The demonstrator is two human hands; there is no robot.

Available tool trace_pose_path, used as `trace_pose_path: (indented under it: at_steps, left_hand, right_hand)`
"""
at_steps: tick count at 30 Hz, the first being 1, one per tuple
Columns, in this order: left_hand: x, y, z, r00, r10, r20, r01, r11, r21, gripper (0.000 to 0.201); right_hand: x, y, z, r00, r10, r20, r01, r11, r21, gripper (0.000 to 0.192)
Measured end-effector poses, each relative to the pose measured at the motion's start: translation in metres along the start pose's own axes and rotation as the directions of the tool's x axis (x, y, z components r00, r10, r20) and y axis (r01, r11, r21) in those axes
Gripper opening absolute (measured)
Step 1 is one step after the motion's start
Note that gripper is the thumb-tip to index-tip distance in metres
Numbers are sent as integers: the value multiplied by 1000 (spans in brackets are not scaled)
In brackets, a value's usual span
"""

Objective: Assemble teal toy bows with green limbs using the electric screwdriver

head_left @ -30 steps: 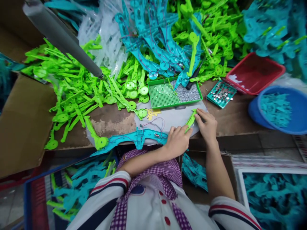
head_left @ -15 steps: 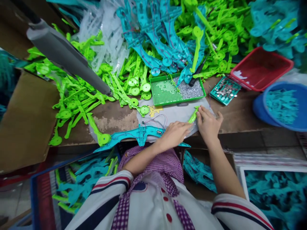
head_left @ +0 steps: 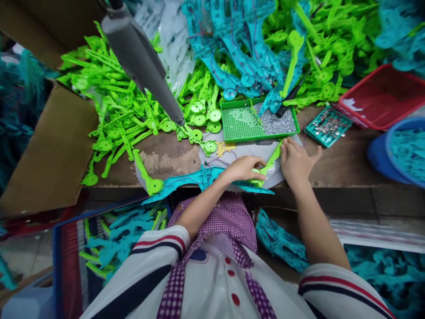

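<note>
A teal bow-shaped plastic part [head_left: 179, 181] lies along the table's front edge, with thin dark red wires near its middle. At its right end, a lime-green plastic arm [head_left: 273, 156] slants up and away from it. My left hand [head_left: 241, 169] is closed around the arm's round lower end, partly hiding it. With thumb and fingertips together, my right hand [head_left: 296, 164] pinches the arm's upper tip, its little finger sticking out to the right. Another lime-green arm [head_left: 146, 175] stands at the bow part's left end. Beneath lies a grey cartoon-printed sheet [head_left: 212, 160].
A green tray [head_left: 242, 128] of small screws lies behind my hands. To the right are a teal tray [head_left: 327, 126] of metal discs, a red bin [head_left: 381, 97] and a blue bucket [head_left: 378, 153]. A grey hanging screwdriver [head_left: 142, 62] crosses a lime-green heap [head_left: 122, 106].
My left hand has moved onto the green arm's round end, which now meets the bow part's right end. My right hand stays at the tip. The whole view has shifted.
</note>
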State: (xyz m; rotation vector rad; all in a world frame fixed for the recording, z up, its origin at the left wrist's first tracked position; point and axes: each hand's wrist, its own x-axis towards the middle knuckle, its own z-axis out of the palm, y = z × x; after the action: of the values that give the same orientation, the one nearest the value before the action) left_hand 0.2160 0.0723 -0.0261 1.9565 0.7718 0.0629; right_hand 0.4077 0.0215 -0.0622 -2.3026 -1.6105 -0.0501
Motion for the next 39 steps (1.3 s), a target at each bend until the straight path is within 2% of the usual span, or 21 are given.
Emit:
trace_pose_path:
  at_steps: [2, 6, 14, 19, 24, 28, 32, 36, 39]
  left_hand:
    - [-8, 0, 4, 1000, 11, -17, -10, 999, 42, 45]
    - [-16, 3, 10, 999, -42, -30, 46, 989, 139, 43]
    - [-5, -1, 6, 997, -59, -48, 63, 993, 98, 37]
    - [-14, -8, -5, 998, -56, -37, 59, 993, 104, 26]
    - [-20, -16, -6, 997, -45, -58, 49, 996, 78, 24]
    - [-15, -16, -7, 998, -54, -38, 57, 994, 91, 20]
    - [-9, -12, -12, 997, -79, -7, 79, 992, 99, 22]
    - [-9, -14, -18, 998, -49, 45, 43, 992, 121, 22]
    - [-21, -18, -21, 989, 67, 128, -82, 990, 118, 32]
  right_hand:
    - [-2, -1, 0, 1000, 7, 2, -7, 1000, -6, 47]
    - [-4, -2, 2, 1000, 9, 7, -9, 999, -31, 48]
    - [-2, -3, -3, 999, 40, 36, -40, 999, 20, 46]
    - [-4, -9, -2, 999, 46, 5, -46, 999, 6, 48]
    - [-2, -9, 2, 999, 26, -18, -25, 999, 35, 49]
    - [-7, -13, -13, 999, -37, 25, 36, 999, 28, 49]
    - [-31, -28, -29, 978, -197, 63, 197, 980, 8, 50]
    - [-53, -38, -21, 933, -308, 186, 297, 951, 82, 50]
    - [-57, -37, -12, 940, -291, 178, 281, 956, 80, 52]
